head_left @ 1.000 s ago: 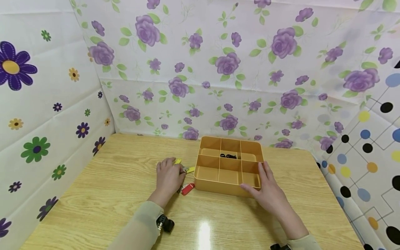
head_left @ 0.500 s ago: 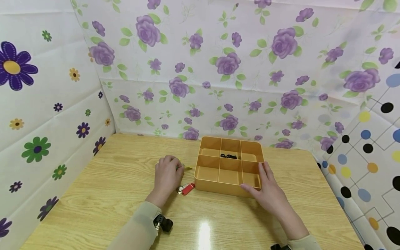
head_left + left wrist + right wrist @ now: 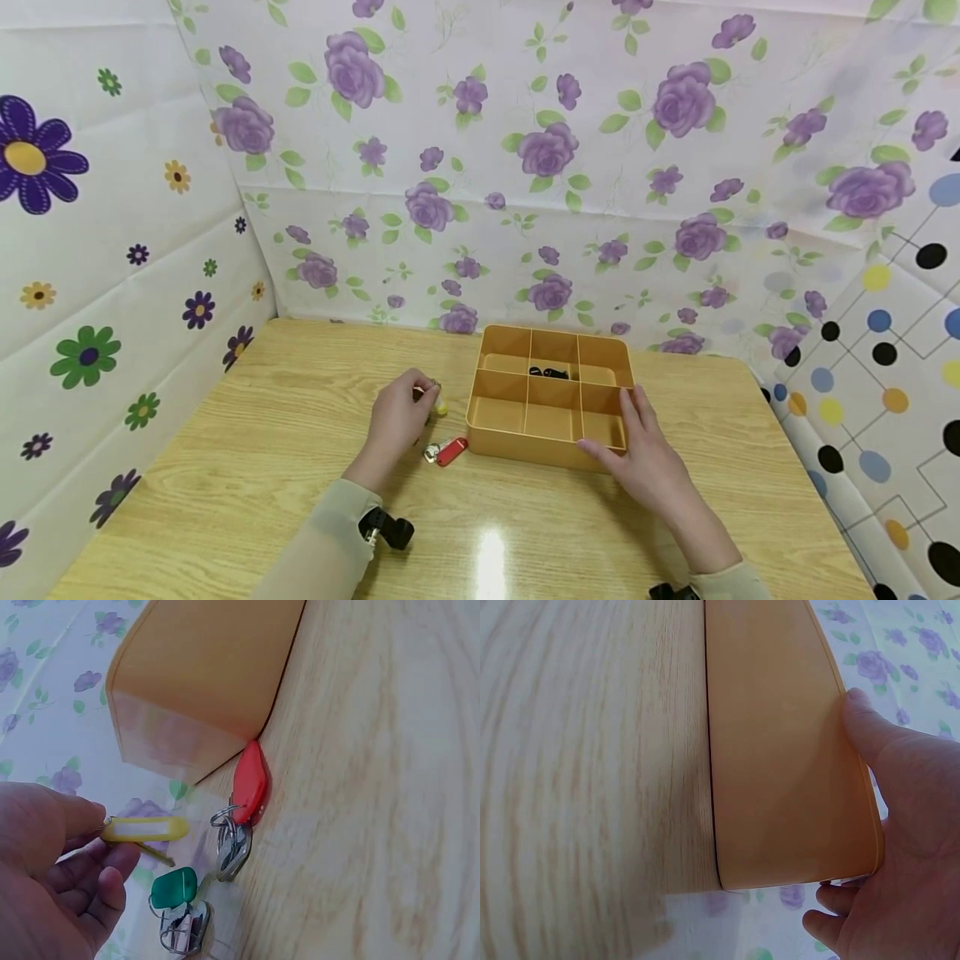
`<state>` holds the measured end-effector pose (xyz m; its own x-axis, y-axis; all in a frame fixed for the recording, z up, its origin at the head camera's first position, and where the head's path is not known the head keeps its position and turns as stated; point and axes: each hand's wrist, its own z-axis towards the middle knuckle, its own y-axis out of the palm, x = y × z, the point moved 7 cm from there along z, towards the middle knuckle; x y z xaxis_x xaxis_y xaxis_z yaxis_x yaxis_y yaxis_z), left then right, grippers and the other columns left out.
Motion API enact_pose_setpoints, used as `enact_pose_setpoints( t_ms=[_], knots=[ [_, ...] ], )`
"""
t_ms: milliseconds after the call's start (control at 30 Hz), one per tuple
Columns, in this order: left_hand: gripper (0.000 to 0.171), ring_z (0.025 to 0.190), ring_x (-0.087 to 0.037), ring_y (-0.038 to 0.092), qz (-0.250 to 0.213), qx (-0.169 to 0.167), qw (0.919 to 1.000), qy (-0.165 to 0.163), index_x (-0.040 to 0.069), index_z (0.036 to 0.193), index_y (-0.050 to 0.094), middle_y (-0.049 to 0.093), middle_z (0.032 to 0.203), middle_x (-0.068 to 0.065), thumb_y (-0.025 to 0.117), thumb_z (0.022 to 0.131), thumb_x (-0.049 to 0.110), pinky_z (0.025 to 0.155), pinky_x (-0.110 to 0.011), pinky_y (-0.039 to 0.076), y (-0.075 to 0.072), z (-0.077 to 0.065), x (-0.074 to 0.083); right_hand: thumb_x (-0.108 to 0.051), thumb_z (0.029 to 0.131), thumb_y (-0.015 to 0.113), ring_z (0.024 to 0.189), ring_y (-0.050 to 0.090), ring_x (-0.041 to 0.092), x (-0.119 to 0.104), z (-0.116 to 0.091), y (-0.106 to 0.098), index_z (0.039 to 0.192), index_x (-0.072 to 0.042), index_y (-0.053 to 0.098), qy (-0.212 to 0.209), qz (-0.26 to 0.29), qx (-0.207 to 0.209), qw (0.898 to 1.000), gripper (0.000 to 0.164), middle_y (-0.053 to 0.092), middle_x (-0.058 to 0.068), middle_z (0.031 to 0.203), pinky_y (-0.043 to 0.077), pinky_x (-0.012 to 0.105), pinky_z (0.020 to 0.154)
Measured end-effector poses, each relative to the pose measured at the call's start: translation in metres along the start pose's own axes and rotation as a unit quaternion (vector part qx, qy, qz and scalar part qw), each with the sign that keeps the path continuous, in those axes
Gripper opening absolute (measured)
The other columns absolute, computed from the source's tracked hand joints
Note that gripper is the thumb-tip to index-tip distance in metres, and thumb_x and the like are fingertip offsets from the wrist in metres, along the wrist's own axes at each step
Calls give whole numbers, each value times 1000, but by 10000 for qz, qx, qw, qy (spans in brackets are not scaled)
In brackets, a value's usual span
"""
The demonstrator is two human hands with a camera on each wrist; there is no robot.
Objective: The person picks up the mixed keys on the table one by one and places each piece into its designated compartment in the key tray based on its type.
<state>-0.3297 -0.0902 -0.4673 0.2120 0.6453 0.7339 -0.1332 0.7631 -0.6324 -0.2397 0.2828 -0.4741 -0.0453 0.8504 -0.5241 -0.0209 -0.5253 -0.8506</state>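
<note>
My left hand (image 3: 399, 412) pinches a key ring with a yellow key tag (image 3: 150, 829) between thumb and forefinger, raised above the table; a key partly shows behind the tag. Below it in the left wrist view lie keys with a green key tag (image 3: 175, 887), mostly hidden by the hand in the head view. Close by, a red key tag (image 3: 452, 452) with keys (image 3: 234, 847) lies against the orange divided box (image 3: 525, 446). My right hand (image 3: 652, 467) holds that box by its near right corner, thumb on the front rim and fingers along the right side.
Small black items (image 3: 553, 374) lie in the box's back middle compartment. The wooden table (image 3: 247, 467) meets a flower-printed cloth wall (image 3: 480, 167) at the back, with patterned cloth on both sides.
My left hand has picked up the yellow-tagged keys from beside the box and drawn slightly back and left, uncovering the red-tagged keys. My right hand has stayed on the box corner.
</note>
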Motion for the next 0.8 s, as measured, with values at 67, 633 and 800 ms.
enact_pose_setpoints(
  t_ms=[67, 633, 800],
  knots=[
    [10, 74, -18, 61, -137, -20, 9999, -44, 10, 101, 71, 74, 95, -6, 75, 108, 16, 66, -36, 51, -1, 0, 0, -81, 100, 59, 149, 41, 61, 0, 0, 0, 176, -2, 6, -9, 12, 5, 10000, 121, -8, 22, 183, 58, 67, 93],
    [38, 101, -26, 75, -1155, 149, 9928, -272, 7, 145, 60, 71, 116, -10, 71, 108, 5, 82, -39, 65, -15, 4, 10, -75, 102, 62, 143, 49, 60, 0, 0, 0, 176, -3, 14, -17, 3, -23, 10000, 114, -10, 22, 183, 62, 55, 78],
    [33, 103, -26, 76, -1370, 51, 9901, -304, 6, 143, 67, 69, 116, -11, 68, 110, 3, 86, -42, 66, -16, 3, 14, -74, 102, 63, 144, 49, 60, 0, -1, 0, 176, -3, 14, 7, 15, -30, 10000, 114, -10, 21, 183, 62, 56, 79]
  ],
)
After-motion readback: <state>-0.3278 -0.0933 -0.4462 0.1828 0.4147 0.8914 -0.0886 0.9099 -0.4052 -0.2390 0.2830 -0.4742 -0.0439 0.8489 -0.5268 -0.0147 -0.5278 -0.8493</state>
